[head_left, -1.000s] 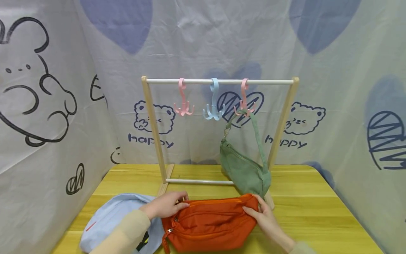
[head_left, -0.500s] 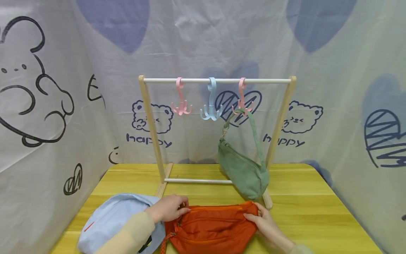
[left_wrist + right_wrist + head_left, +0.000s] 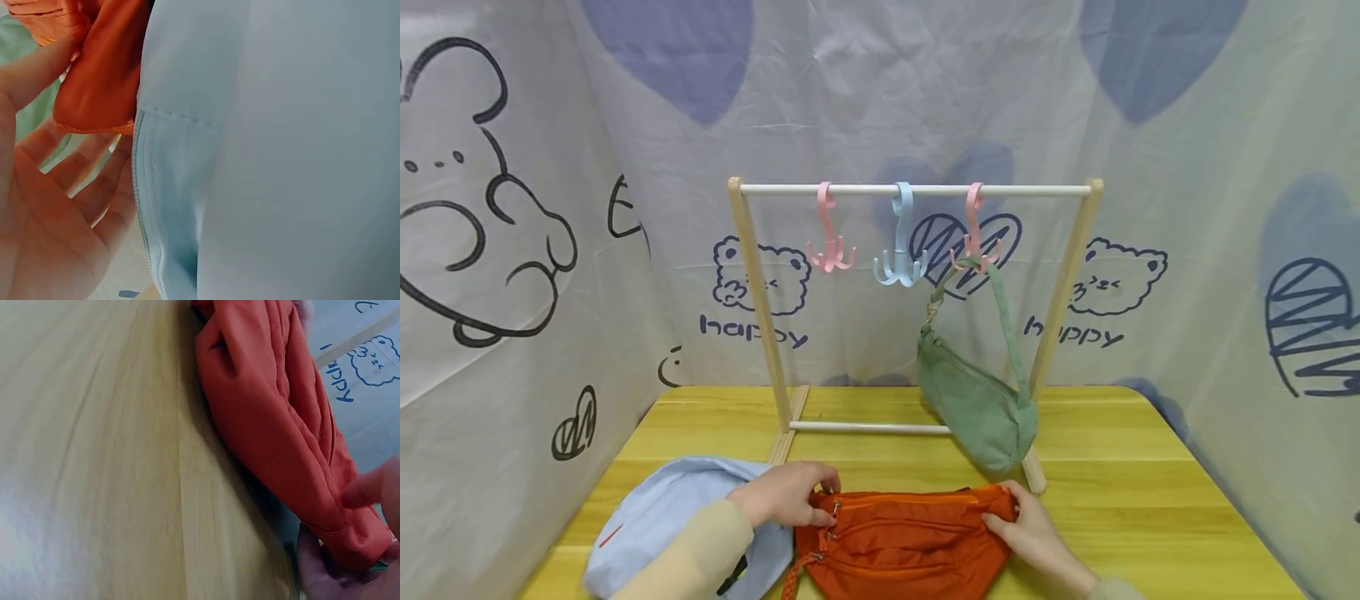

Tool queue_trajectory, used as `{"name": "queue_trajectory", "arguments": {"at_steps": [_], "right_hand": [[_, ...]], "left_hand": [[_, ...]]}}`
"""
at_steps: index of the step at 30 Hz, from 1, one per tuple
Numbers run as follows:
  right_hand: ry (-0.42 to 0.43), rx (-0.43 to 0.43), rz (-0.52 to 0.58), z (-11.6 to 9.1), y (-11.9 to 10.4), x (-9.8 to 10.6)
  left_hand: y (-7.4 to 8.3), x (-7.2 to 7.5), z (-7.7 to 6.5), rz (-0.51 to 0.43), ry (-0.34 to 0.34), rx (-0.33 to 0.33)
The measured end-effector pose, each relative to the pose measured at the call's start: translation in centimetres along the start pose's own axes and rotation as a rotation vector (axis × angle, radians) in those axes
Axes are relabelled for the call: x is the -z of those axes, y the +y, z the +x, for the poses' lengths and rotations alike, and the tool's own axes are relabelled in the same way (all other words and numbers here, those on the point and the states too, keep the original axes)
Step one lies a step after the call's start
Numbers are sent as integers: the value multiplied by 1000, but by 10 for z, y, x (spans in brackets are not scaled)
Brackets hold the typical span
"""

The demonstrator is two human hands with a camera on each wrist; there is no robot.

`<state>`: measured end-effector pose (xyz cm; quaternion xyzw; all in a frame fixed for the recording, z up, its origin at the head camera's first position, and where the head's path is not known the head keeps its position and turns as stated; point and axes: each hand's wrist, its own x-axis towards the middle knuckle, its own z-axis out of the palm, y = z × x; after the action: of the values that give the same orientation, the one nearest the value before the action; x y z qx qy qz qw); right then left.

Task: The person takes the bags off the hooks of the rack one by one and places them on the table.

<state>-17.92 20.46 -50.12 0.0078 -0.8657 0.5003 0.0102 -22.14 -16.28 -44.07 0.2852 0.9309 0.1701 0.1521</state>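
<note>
An orange-red waist bag (image 3: 917, 542) with zipped pockets lies at the front of the table in the head view. My left hand (image 3: 790, 493) is at its left end, thumb on the front beside the zipper pulls and fingers behind. The left wrist view shows that bag end (image 3: 103, 81) between thumb and fingers. At the opposite end, my right hand (image 3: 1030, 533) pinches the upper corner, its thumb pressed into the fabric (image 3: 269, 406) in the right wrist view. A light blue bag (image 3: 662, 508) lies under my left forearm, partly covered by it.
Behind stands a wooden rack with a white top rail (image 3: 1022, 192). It carries a pink hook (image 3: 830, 242), a blue hook (image 3: 900, 250) and another pink hook (image 3: 973, 233). From the right hook hangs a green shoulder bag (image 3: 973, 400), its bottom near the table (image 3: 1135, 500).
The orange-red bag has come down and toward me, away from the rack. My left thumb has slid left and lower on the bag, exposing the zipper pulls. My right hand keeps its corner.
</note>
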Motion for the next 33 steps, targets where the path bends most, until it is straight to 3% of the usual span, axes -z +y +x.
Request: {"name": "queue_trajectory", "arguments": {"at_steps": [6, 14, 33], "right_hand": [[-21, 42, -98, 1, 2, 1], [-22, 89, -168, 1, 5, -1], [-36, 80, -135, 7, 6, 1]], "left_hand": [[-2, 1, -2, -9, -14, 33], [-5, 3, -7, 21, 18, 65], [-9, -5, -6, 109, 119, 24]]}}
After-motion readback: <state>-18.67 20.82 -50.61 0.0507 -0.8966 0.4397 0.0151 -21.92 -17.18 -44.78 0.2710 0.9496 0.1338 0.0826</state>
